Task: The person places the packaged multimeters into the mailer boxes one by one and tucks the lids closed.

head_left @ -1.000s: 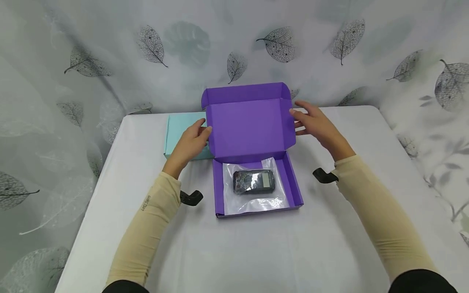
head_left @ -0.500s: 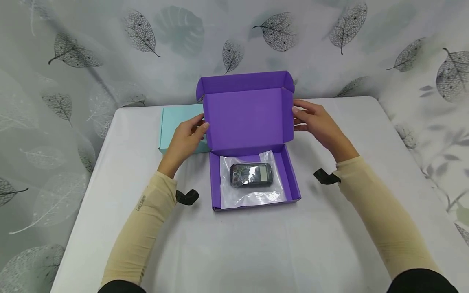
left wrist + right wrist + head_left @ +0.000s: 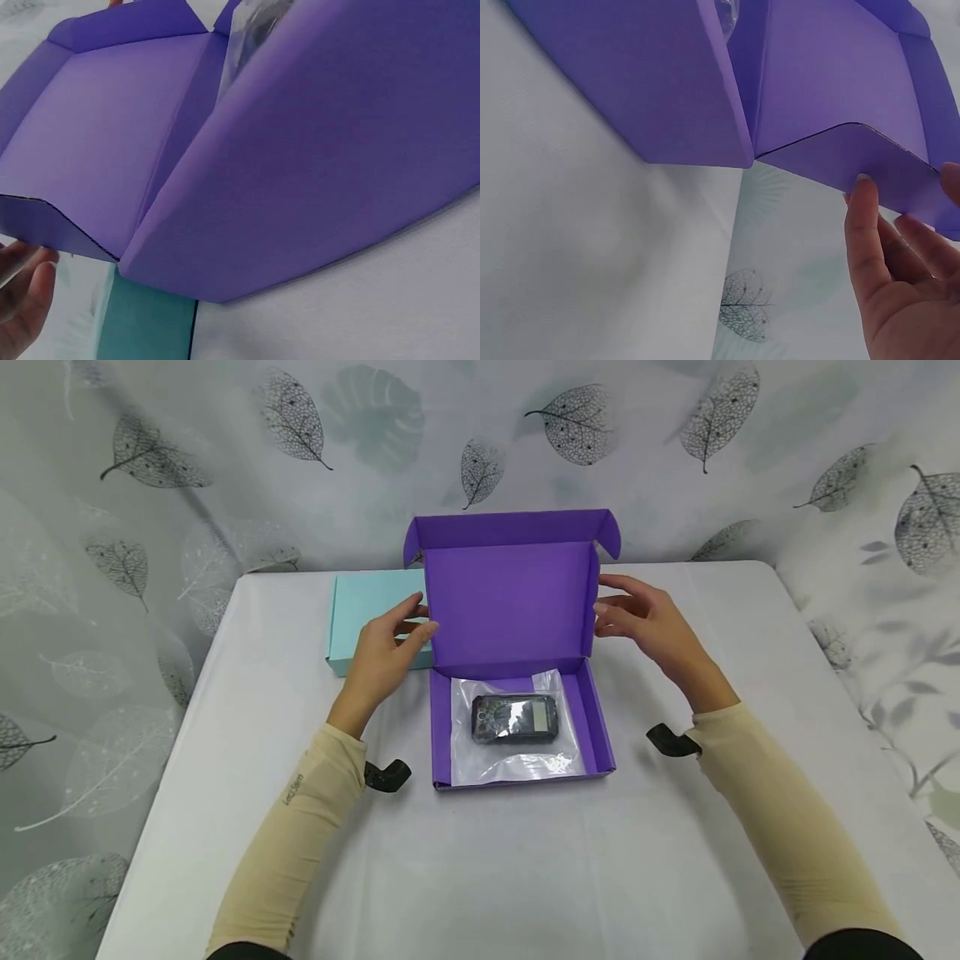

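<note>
A purple mailer box [image 3: 521, 784] lies on the table with its lid [image 3: 510, 602] raised at the back. Inside it, a dark phone-like device [image 3: 515, 718] in clear wrap rests on a clear plastic bag [image 3: 517, 767]. My left hand [image 3: 378, 656] is at the lid's left side, fingertips right at the side flap [image 3: 52, 225] in the left wrist view. Opposite, my right hand [image 3: 652, 627] touches the lid's right side flap [image 3: 847, 161] with bent, spread fingers. Part of the left fingers is hidden behind the lid's edge.
A closed light-blue box [image 3: 375, 593] lies behind my left hand, partly covered by the purple lid. The white-covered table [image 3: 510, 877] meets a leaf-printed curtain [image 3: 525, 443] at the back. Black wrist mounts [image 3: 387, 776] stick out inward from both sleeves.
The lid's right side flap has folded back and its right corner tab now sticks outward. My right hand's fingers have bent and spread; the box base stays put on the table.
</note>
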{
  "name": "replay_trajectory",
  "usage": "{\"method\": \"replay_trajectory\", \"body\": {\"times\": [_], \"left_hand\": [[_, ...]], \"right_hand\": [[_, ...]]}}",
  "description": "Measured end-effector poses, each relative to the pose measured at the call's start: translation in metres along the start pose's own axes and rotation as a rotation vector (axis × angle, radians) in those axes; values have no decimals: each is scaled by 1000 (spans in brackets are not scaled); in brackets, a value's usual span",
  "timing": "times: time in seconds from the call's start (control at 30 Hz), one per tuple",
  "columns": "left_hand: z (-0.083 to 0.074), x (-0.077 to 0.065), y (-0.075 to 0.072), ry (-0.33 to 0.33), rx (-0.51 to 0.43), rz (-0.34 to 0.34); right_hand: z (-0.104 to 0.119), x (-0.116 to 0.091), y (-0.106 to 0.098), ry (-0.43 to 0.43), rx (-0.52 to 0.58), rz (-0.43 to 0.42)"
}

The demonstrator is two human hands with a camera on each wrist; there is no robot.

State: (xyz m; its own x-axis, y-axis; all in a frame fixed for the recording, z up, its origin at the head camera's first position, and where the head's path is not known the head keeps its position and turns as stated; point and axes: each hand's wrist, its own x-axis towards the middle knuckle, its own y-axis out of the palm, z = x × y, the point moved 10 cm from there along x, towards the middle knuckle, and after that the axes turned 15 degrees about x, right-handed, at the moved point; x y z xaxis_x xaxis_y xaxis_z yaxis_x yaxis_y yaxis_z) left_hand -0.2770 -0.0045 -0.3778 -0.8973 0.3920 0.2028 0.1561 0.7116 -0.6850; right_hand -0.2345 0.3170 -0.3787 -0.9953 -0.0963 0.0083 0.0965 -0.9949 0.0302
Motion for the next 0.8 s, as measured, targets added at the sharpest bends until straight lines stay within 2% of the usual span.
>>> {"method": "replay_trajectory", "body": {"times": [0.27, 0.43, 0.6, 0.8], "left_hand": [[-8, -19, -2, 60, -79, 8], [-28, -32, -11, 120, -95, 14], [-50, -44, -19, 173, -75, 0], [-61, -56, -19, 271, -50, -48]], "right_hand": [[8, -19, 9, -73, -164, 45], [15, -31, 17, -97, -279, 62], [35, -46, 35, -163, -278, 130], [44, -64, 43, -215, -326, 159]]}}
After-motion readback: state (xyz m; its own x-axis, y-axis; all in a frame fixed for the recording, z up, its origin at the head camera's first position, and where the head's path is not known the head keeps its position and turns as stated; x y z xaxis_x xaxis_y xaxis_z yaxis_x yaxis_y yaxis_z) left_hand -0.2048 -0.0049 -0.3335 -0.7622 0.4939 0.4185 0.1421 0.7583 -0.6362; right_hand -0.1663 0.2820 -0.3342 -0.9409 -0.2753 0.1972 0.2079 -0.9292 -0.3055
